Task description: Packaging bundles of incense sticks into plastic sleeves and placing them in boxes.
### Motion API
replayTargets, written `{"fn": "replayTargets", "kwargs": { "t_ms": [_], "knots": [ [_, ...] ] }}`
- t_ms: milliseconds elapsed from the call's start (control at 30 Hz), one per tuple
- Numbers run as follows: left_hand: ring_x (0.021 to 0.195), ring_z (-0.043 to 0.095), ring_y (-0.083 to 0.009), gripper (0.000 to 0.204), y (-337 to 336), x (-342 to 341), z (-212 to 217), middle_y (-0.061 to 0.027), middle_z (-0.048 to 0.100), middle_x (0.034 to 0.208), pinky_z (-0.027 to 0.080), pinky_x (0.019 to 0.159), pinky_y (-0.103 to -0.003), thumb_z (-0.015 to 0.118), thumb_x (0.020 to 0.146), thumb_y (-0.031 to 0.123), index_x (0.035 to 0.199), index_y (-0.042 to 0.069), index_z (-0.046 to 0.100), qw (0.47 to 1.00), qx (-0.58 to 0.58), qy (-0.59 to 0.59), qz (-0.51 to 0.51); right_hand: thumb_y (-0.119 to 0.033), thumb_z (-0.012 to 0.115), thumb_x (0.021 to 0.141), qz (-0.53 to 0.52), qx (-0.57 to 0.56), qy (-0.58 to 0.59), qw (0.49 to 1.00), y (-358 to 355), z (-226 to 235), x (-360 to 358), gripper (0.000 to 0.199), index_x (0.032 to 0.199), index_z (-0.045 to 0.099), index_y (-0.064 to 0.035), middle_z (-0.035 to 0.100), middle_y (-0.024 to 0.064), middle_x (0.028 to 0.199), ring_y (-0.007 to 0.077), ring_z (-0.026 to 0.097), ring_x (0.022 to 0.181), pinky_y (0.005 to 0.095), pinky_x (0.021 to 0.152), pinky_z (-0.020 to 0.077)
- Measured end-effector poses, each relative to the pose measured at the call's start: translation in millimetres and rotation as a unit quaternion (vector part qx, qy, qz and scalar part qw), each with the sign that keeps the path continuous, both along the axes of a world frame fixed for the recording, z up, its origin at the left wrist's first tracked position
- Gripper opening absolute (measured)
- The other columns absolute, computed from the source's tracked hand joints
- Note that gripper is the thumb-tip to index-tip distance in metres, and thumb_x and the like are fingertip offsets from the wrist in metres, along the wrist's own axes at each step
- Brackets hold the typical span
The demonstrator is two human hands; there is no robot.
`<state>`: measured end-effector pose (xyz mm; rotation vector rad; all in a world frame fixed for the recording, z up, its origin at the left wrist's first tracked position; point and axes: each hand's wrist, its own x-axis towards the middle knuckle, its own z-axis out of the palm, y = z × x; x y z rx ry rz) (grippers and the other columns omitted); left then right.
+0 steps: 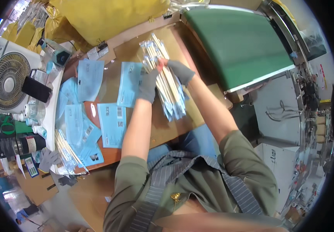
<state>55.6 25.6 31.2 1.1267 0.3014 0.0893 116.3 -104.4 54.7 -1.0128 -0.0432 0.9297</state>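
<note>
A bundle of long, pale, thin sticks in clear and blue wrappers [170, 92] is held over the table, slanting from far left to near right. My left hand [149, 83], in a grey fingerless glove, is closed on the bundle's left side. From the right, my right hand [179, 71], gloved the same way, grips it with bare fingertips pressed in near its upper half. The fingertips of both hands come close together there; some fingers are hidden behind the sticks. Just left of my left hand lies a flat light-blue printed pouch [129, 84]. A second blue pouch [113, 125] lies nearer me.
More blue pouches [90, 80] overlap on the left, beside another pile of wrapped sticks [66, 149]. A white side table carries a fan [9, 81] and a dark phone [36, 89]. A green-topped conveyor [240, 46] stands far right. Yellow bags [109, 19] rise behind the table.
</note>
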Motion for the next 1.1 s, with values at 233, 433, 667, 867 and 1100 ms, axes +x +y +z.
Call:
{"fn": "replayTargets", "kwargs": {
  "t_ms": [233, 433, 667, 867, 1100],
  "knots": [
    [0.091, 0.059, -0.0157, 0.051, -15.5, 0.6, 2.4, -0.0084, 0.066, 0.104, 0.044, 0.081, -0.028, 0.073, 0.078, 0.035, 0.111, -0.003, 0.063, 0.995, 0.093, 0.015, 0.022, -0.057, 0.067, 0.068, -0.144, -0.52, -0.402, 0.739, -15.9, -13.3, -8.7, 0.07, 0.095, 0.064, 0.0073, 0.063, 0.0304, 0.093, 0.0406, 0.064, 0.089, 0.0419, 0.079, 0.0483],
    [0.094, 0.06, -0.0174, 0.041, -32.6, -3.4, 16.5, -0.0071, 0.062, 0.108, 0.049, 0.08, -0.03, 0.075, 0.079, 0.026, 0.11, 0.002, 0.061, 0.998, 0.043, 0.055, -0.009, -0.025, 0.07, 0.081, -0.04, -0.06, 0.031, 0.997, -40.7, -16.5, -0.1, 0.033, 0.099, 0.066, 0.0023, 0.067, 0.0104, 0.089, 0.0153, 0.064, 0.076, 0.0293, 0.07, 0.0512],
    [0.099, 0.057, -0.0157, 0.072, -13.0, -34.4, 97.3, -0.0055, 0.06, 0.112, 0.047, 0.088, -0.031, 0.083, 0.067, 0.013, 0.129, 0.004, 0.048, 0.954, 0.226, -0.141, -0.137, -0.018, 0.078, 0.073, -0.11, 0.058, -0.291, 0.948, -41.9, 92.1, -43.5, 0.082, 0.137, 0.032, 0.0013, 0.054, 0.0116, 0.121, 0.0191, 0.053, 0.11, 0.0311, 0.094, 0.0432],
    [0.108, 0.056, -0.0164, 0.077, -25.6, -54.7, 82.0, -0.0048, 0.052, 0.126, 0.046, 0.094, -0.032, 0.079, 0.07, 0.013, 0.133, 0.006, 0.036, 0.959, 0.06, -0.203, -0.189, -0.018, 0.086, 0.063, -0.069, 0.06, -0.398, 0.913, -45.2, 76.8, -73.2, 0.11, 0.146, 0.016, -0.0026, 0.046, 0.0111, 0.132, 0.019, 0.045, 0.122, 0.0331, 0.102, 0.037],
    [0.103, 0.057, -0.0174, 0.047, -21.6, -123.6, 96.8, -0.0078, 0.061, 0.11, 0.048, 0.089, -0.033, 0.075, 0.07, 0.012, 0.113, 0.003, 0.058, 0.937, 0.087, -0.028, -0.336, -0.017, 0.081, 0.069, -0.141, -0.043, -0.397, 0.906, -54.8, 123.1, -135.8, 0.083, 0.136, 0.036, 0.0011, 0.057, 0.0095, 0.111, 0.0174, 0.054, 0.105, 0.0314, 0.093, 0.0425]
  ]
}}
